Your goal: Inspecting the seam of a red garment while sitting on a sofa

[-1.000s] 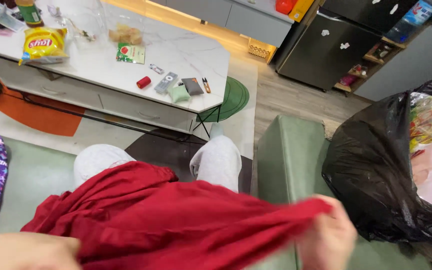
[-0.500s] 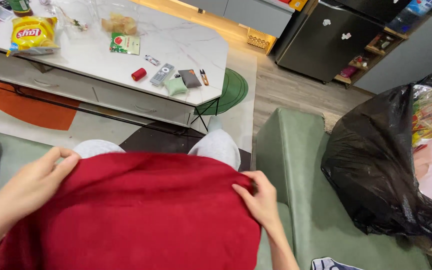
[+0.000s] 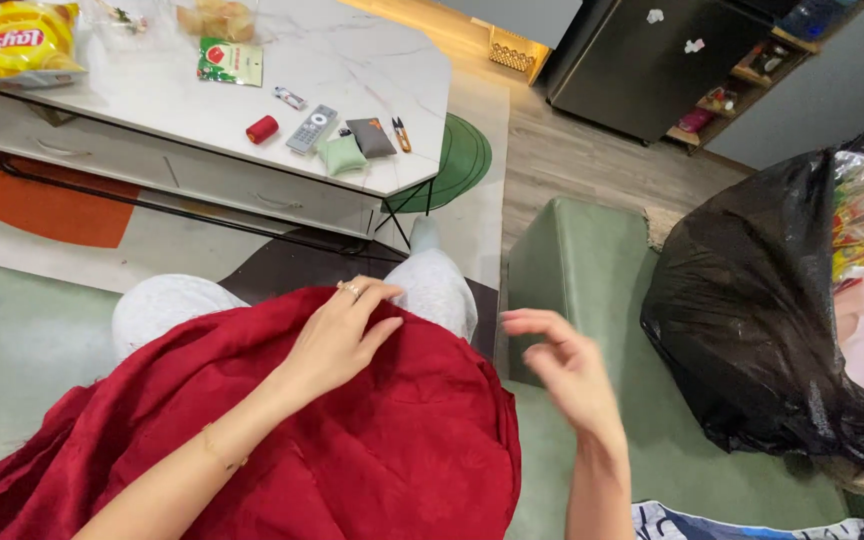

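The left hand (image 3: 337,335) lay flat, palm down, its fingers (image 3: 377,292) spread and relaxed. The right hand (image 3: 567,370) hovered empty, wrist raised, with fingers (image 3: 527,322) loosely curled.

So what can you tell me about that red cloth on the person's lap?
The red cloth is a deep crimson fabric, thin and soft-looking, full of creases. It lies spread over the person's lap and trails off toward the lower left. The left hand rests flat on its upper edge; the right hand hovers open beside it, not touching.

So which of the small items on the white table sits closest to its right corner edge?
The small snips; the dark pouch, green cushion and remote lie further left.
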